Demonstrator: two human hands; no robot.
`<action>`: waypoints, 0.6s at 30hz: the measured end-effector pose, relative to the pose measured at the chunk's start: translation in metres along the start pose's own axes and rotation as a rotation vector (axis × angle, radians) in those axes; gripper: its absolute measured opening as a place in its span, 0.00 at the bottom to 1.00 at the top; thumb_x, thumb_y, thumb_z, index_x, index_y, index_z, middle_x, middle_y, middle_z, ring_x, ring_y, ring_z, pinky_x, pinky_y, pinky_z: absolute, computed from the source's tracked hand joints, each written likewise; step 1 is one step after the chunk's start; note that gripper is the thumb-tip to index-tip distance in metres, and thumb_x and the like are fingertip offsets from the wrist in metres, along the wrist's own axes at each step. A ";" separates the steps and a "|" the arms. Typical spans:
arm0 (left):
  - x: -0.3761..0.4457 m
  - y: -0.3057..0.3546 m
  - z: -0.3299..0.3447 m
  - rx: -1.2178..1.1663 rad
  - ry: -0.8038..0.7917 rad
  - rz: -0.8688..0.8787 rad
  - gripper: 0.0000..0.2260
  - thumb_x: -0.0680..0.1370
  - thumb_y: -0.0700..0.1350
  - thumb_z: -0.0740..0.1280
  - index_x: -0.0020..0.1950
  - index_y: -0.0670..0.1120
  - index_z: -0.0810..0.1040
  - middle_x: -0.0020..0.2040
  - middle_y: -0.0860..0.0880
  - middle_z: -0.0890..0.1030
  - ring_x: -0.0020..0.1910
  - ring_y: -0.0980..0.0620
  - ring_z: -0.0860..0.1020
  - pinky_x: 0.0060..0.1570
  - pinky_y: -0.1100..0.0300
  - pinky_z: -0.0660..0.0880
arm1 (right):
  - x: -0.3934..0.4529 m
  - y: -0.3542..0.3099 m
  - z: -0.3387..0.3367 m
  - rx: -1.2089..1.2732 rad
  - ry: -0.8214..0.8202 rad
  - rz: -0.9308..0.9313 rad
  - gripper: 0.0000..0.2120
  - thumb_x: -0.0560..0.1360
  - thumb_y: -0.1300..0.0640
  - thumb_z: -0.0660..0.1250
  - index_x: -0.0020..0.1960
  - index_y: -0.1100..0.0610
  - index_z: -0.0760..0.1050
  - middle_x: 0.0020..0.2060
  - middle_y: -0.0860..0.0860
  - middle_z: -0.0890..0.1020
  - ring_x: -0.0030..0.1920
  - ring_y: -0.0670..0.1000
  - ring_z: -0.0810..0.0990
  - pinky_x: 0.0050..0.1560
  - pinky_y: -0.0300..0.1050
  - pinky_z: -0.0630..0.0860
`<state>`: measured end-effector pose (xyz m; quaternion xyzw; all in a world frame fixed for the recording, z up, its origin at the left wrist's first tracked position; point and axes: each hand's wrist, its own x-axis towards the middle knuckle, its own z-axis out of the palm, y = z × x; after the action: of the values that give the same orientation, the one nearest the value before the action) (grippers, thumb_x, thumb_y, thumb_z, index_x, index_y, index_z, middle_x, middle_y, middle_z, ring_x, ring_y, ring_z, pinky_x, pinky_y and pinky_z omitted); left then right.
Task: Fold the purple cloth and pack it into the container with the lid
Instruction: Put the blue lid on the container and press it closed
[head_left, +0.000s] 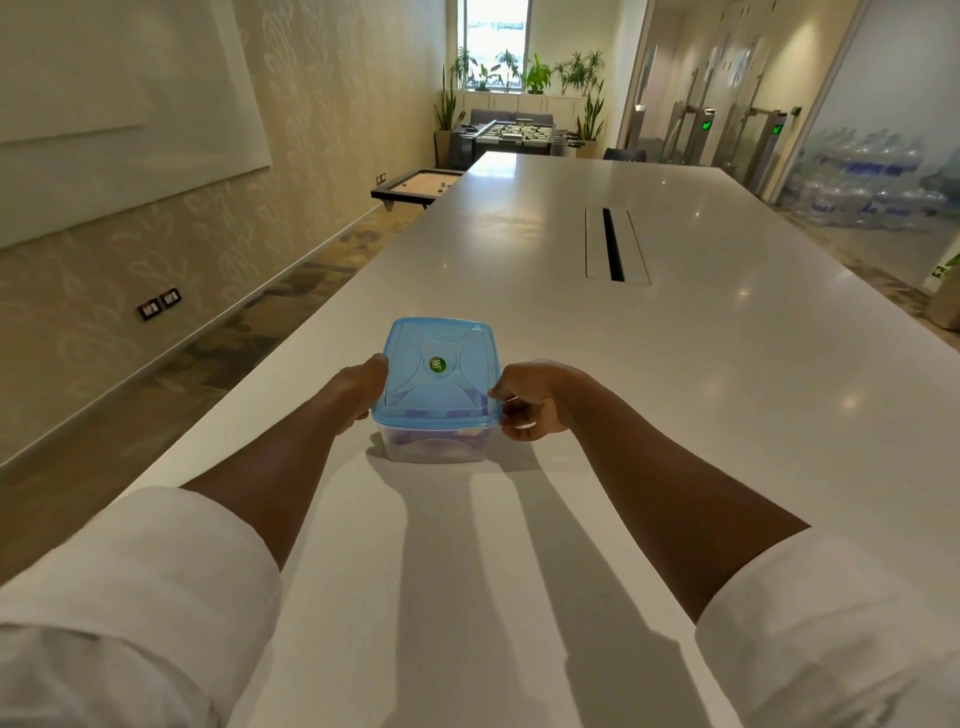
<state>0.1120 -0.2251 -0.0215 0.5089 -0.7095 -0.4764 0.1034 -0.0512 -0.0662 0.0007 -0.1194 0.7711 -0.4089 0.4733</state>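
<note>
Hands flank the container: the left hand (363, 387) lies flat against the blue lid (439, 371) edge, while the right hand (530, 400) curls and pinches the lid's rim. Purple cloth (431, 444) shows inside the clear container (434, 447), which sits on the white counter (571, 364). Uneven pressing could leave one corner unsealed, or cloth could be trapped under the rim; whether the seal is complete cannot be told.
</note>
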 end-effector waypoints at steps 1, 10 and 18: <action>0.003 0.001 -0.001 0.003 0.027 0.002 0.23 0.80 0.59 0.51 0.54 0.42 0.74 0.45 0.43 0.75 0.35 0.50 0.68 0.42 0.57 0.66 | 0.000 -0.001 -0.001 -0.018 0.007 -0.007 0.05 0.73 0.62 0.67 0.49 0.59 0.75 0.44 0.56 0.78 0.40 0.52 0.77 0.37 0.44 0.78; 0.039 0.021 0.006 -0.218 0.095 0.003 0.23 0.78 0.60 0.61 0.58 0.41 0.77 0.42 0.46 0.77 0.36 0.50 0.75 0.40 0.58 0.71 | 0.022 -0.008 -0.002 0.035 0.115 -0.112 0.14 0.72 0.48 0.72 0.47 0.59 0.75 0.44 0.55 0.79 0.40 0.52 0.77 0.40 0.45 0.78; 0.073 0.033 0.018 -0.310 0.122 0.004 0.17 0.78 0.56 0.63 0.51 0.41 0.72 0.39 0.46 0.76 0.38 0.47 0.76 0.47 0.53 0.75 | 0.058 -0.022 0.002 0.200 0.167 -0.204 0.17 0.76 0.50 0.69 0.56 0.63 0.78 0.43 0.57 0.82 0.41 0.52 0.75 0.36 0.42 0.74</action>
<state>0.0463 -0.2738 -0.0304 0.5135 -0.6209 -0.5482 0.2243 -0.0848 -0.1143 -0.0204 -0.1150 0.7469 -0.5382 0.3730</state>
